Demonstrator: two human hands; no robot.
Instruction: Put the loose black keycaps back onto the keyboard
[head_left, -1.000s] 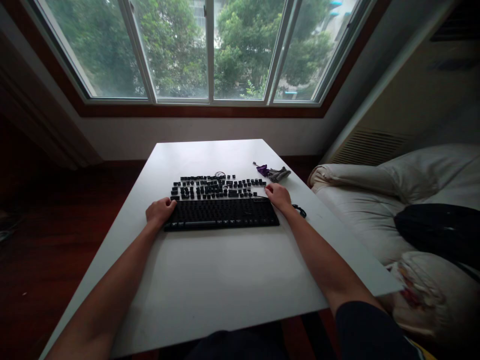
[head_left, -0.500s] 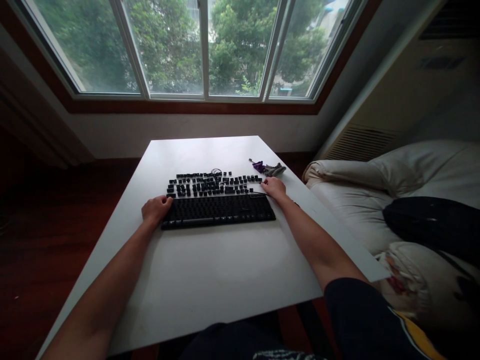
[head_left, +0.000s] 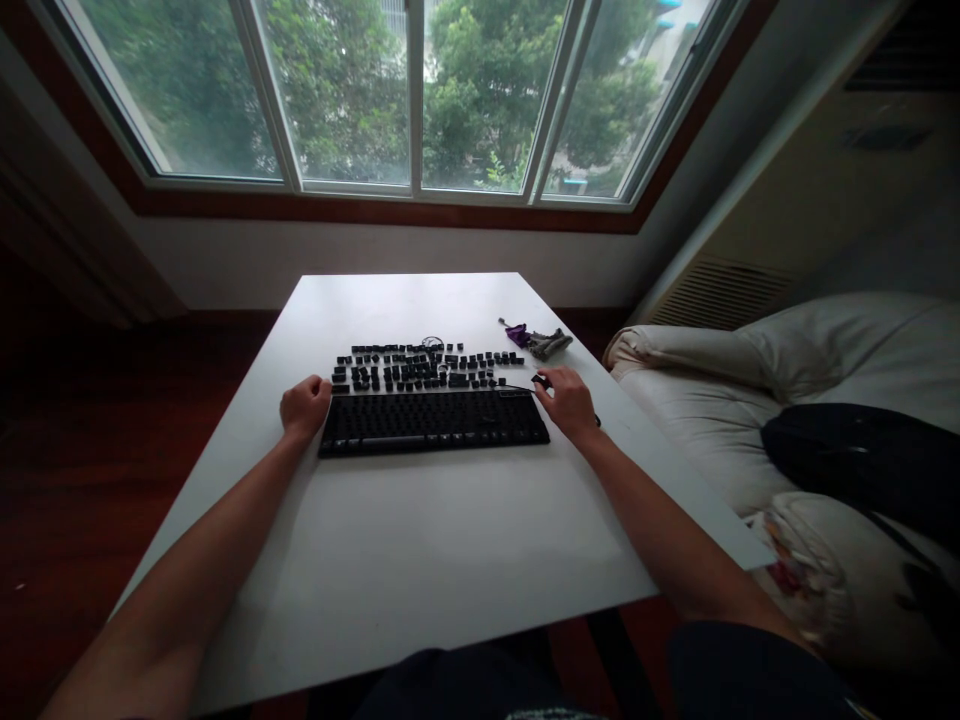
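Observation:
A black keyboard (head_left: 435, 422) lies flat on the white table (head_left: 420, 540); many of its keys look bare, with key caps along the front row. Behind it, loose black keycaps (head_left: 394, 378) stand in uneven rows. My right hand (head_left: 568, 398) pinches a small black keycap (head_left: 541, 380) between thumb and fingers, just past the keyboard's far right corner. At the far left corner, my left hand (head_left: 304, 406) is closed in a fist beside the keyboard and the end of the keycap rows. Whatever its fingers may hold is hidden.
A grey and purple cloth-like bundle (head_left: 550, 344) lies at the table's far right. A thin dark cable (head_left: 517, 387) runs near the keyboard's back edge. To the right stands a cream sofa (head_left: 690, 365) with a dark bag (head_left: 855, 450) on it. A window is ahead.
My right hand has drawn back from the right end of the keycap rows with a keycap in its fingers. My left hand has shifted slightly left and up, off the keyboard's corner.

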